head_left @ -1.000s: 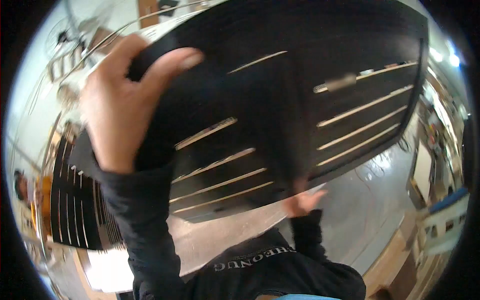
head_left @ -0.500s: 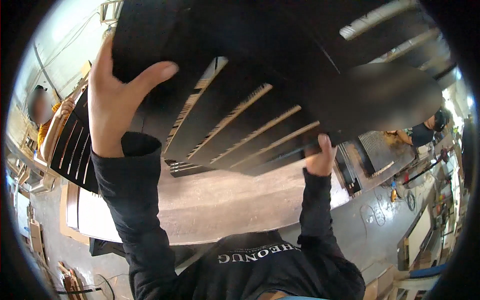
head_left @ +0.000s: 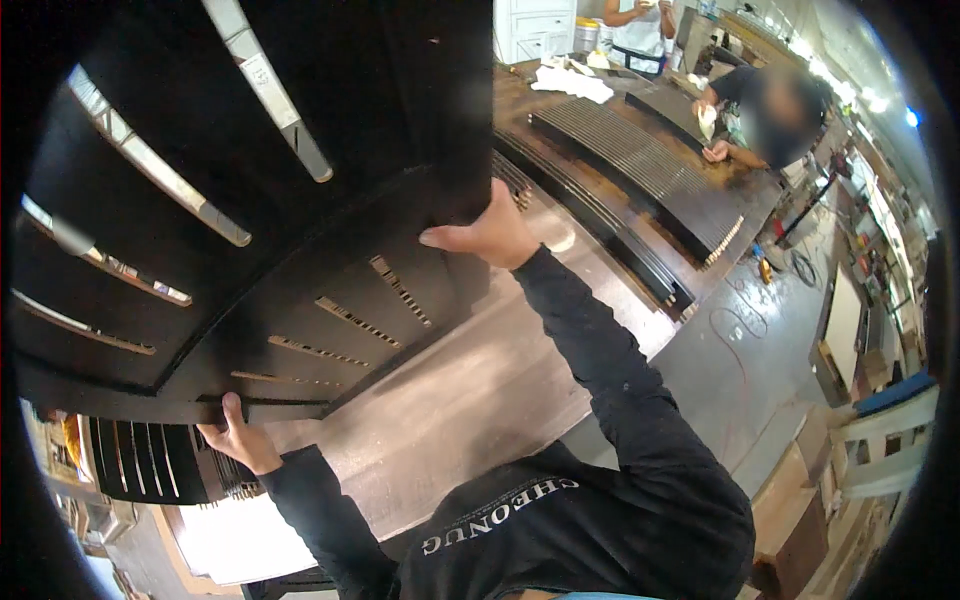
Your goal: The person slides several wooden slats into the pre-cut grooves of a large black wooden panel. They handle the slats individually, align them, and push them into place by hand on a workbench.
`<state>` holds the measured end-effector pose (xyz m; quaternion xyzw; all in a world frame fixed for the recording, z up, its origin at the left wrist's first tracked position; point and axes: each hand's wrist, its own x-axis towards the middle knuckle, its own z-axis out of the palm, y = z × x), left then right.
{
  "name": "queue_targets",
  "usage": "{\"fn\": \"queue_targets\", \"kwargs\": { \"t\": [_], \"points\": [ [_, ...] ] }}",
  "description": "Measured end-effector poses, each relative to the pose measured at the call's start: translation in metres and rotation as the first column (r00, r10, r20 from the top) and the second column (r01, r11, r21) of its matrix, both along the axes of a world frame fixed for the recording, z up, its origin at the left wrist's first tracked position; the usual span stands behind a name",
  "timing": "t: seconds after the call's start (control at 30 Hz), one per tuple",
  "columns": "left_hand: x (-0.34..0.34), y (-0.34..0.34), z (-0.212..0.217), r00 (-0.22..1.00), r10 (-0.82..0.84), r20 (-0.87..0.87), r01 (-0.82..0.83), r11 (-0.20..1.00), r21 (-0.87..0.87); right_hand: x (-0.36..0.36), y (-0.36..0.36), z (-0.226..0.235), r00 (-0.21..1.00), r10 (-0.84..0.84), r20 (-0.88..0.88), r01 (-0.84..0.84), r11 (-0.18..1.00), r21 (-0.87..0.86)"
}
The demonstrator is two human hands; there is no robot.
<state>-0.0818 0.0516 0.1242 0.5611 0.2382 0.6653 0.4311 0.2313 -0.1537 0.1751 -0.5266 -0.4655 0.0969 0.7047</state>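
Note:
A large dark wooden panel with two fanned sets of long slots is raised in front of me, filling the upper left. My left hand grips its lower edge, thumb on the near face. Higher up, my right hand is closed on the right edge, its thumb also lying on the near face. The other fingers of both hands are mostly hidden by the panel. Light and objects behind show through the slots.
Below the panel runs a long pale brown worktable. Dark strips and ribbed stacks lie to its right, where a person leans in. Another dark slotted panel stands at left. Cables lie on the floor.
The panel has turned, its bulk now at the upper left. My left hand has gone down to its lower edge and my right hand up its right edge. The view has swung right.

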Motion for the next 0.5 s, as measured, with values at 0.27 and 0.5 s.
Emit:
{"fn": "queue_targets", "kwargs": {
  "t": [0.27, 0.5],
  "points": [
    [0.006, 0.018, -0.007, 0.999, -0.004, -0.054, 0.007, 0.998, 0.062, 0.012, 0.025, -0.016, 0.998, 0.031, -0.048, -0.035, 0.995, -0.091],
    [0.014, 0.019, -0.007, 0.993, 0.033, -0.116, -0.024, 0.997, 0.072, 0.019, 0.043, -0.026, 0.999, -0.031, -0.019, 0.031, 0.999, 0.007]
  ]
}}
